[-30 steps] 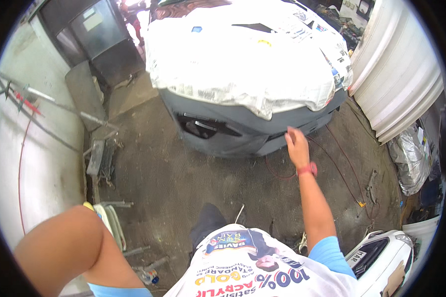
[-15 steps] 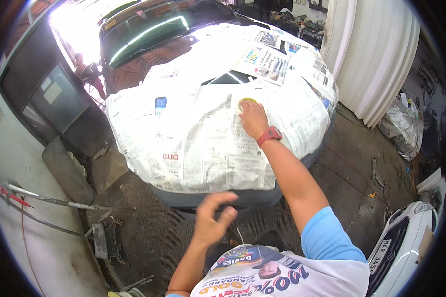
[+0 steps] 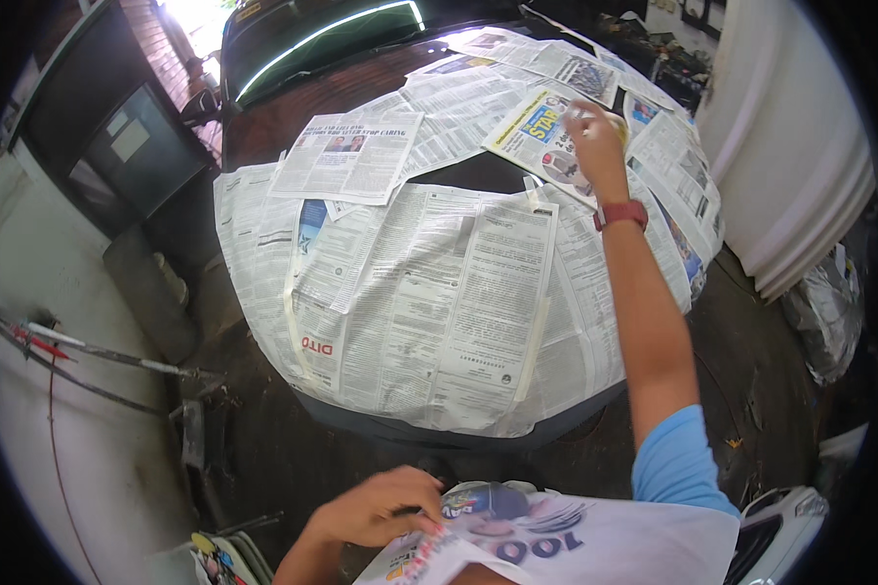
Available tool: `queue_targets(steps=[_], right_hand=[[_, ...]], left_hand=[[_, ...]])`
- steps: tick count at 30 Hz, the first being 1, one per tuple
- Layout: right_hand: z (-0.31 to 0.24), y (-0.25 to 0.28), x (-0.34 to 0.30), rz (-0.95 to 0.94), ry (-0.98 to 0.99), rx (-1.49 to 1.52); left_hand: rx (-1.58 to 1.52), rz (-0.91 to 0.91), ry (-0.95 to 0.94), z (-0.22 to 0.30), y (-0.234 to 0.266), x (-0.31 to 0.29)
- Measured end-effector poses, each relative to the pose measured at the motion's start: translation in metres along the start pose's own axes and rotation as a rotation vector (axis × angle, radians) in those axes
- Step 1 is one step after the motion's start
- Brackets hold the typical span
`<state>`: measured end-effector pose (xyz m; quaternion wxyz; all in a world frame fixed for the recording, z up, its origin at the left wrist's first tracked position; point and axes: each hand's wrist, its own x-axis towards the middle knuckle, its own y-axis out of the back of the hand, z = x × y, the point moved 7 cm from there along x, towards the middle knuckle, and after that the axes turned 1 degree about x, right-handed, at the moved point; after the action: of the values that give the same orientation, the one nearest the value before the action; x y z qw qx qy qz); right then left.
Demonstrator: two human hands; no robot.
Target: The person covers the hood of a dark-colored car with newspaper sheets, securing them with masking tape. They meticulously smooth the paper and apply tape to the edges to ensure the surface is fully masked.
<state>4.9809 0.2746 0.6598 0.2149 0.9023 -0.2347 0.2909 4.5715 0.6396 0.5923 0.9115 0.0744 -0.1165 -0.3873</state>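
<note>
Overlapping newspaper sheets (image 3: 410, 283) cover the hood and front of a dark car (image 3: 322, 83). My right hand (image 3: 597, 146) reaches over a page with a blue and yellow heading (image 3: 532, 132), on the right of the hood. Its fingers are curled and slightly blurred around a pale yellowish roll of tape (image 3: 616, 124), mostly hidden by the hand. A red watch (image 3: 620, 215) is on that wrist. Low in front of my body, my left hand (image 3: 385, 507) has its fingers closed on the front of my white printed shirt (image 3: 634, 536). Dark hood shows through a gap (image 3: 473, 175) between sheets.
A white wall (image 3: 78, 468) with metal rods (image 3: 117, 363) stands at left, near a dark door (image 3: 132, 156). White draped sheeting (image 3: 780, 146) hangs at right, above a silvery plastic bundle (image 3: 827, 322). Part of a white car (image 3: 780, 536) shows at lower right.
My right hand has moved away and to the right, from the middle sheet to the page with the coloured heading. My left hand has come back from the bumper to my shirt. The view has shifted.
</note>
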Motion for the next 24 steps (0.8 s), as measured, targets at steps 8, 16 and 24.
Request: queue_targets(steps=[8, 16, 24], right_hand=[[0.067, -0.092, 0.012, -0.729, 0.333, -0.730], [0.063, -0.074, 0.026, -0.480, 0.514, -0.817], [-0.064, 0.015, 0.044, -0.412, 0.398, 0.029]], left_hand=[[-0.013, -0.141, 0.236, 0.004, -0.058, 0.063], [0.109, 0.272, 0.301, -0.024, 0.026, 0.221], [-0.679, 0.786, 0.268, -0.115, 0.103, 0.357]])
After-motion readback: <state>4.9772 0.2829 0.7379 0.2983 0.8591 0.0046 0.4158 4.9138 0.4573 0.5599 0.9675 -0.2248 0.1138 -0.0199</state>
